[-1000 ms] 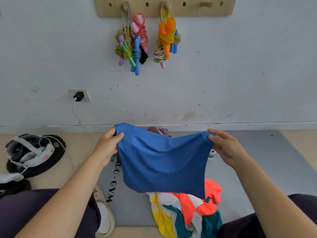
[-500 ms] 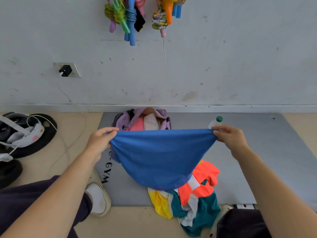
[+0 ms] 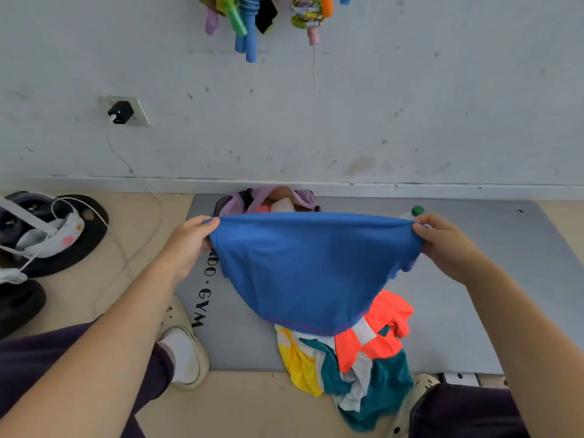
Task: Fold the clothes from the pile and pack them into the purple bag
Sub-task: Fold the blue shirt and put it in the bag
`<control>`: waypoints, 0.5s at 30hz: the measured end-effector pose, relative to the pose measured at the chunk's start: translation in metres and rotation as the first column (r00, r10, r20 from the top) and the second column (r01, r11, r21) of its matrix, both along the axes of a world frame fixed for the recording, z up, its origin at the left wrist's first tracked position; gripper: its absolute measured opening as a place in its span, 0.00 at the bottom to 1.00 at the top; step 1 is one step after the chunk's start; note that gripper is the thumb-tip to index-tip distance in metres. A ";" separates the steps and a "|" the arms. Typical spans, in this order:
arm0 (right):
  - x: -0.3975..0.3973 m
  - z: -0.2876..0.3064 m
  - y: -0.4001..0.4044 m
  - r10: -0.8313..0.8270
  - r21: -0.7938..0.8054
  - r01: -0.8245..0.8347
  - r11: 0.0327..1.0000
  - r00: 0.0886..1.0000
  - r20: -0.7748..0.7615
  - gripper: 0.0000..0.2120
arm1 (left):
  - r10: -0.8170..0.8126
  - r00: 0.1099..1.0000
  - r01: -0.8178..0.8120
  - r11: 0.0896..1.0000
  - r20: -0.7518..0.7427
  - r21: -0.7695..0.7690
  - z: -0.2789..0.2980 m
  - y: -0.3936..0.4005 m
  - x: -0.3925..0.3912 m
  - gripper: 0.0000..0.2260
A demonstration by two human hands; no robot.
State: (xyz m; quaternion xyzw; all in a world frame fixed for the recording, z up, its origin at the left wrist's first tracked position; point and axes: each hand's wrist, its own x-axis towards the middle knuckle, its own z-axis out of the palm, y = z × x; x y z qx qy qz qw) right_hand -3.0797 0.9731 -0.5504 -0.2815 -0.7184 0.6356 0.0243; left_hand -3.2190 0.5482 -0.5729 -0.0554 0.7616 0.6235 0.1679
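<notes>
A blue garment (image 3: 311, 267) hangs stretched in the air between my hands. My left hand (image 3: 188, 240) pinches its left top corner and my right hand (image 3: 444, 245) pinches its right top corner. Behind its upper edge the purple bag (image 3: 235, 202) stands open against the wall, with pink and white cloth inside. The pile of clothes (image 3: 354, 358), orange, teal, yellow and white, lies on the grey mat (image 3: 458, 311) under the garment's lower edge. The garment hides most of the bag.
A bottle with a green cap (image 3: 417, 210) peeks out behind my right hand. Black round weights with white straps (image 3: 41, 235) lie on the floor at left. A cable (image 3: 139, 184) runs from a wall socket (image 3: 123, 111). Skipping ropes (image 3: 245, 23) hang on the wall. My shoes (image 3: 186, 352) flank the pile.
The view has tilted down, so the bag and mat show more. My hands have moved apart and lowered the blue garment, which is now stretched wider.
</notes>
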 end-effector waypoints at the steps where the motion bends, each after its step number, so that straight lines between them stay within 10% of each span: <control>1: -0.004 -0.003 0.003 -0.011 0.058 0.008 0.998 0.999 0.039 0.09 | 0.017 1.000 -0.017 1.000 -0.008 -0.020 0.001 0.002 -0.003 0.07; 8: -0.033 -0.022 0.008 -0.116 0.301 0.093 0.949 0.992 0.060 0.04 | 0.114 0.985 -0.131 0.981 -0.128 -0.142 -0.010 0.024 -0.026 0.07; 15: -0.045 0.004 0.015 -0.140 0.008 0.144 0.990 0.974 -0.178 0.09 | 0.164 0.984 -0.146 0.964 -0.066 0.223 0.010 0.043 -0.044 0.11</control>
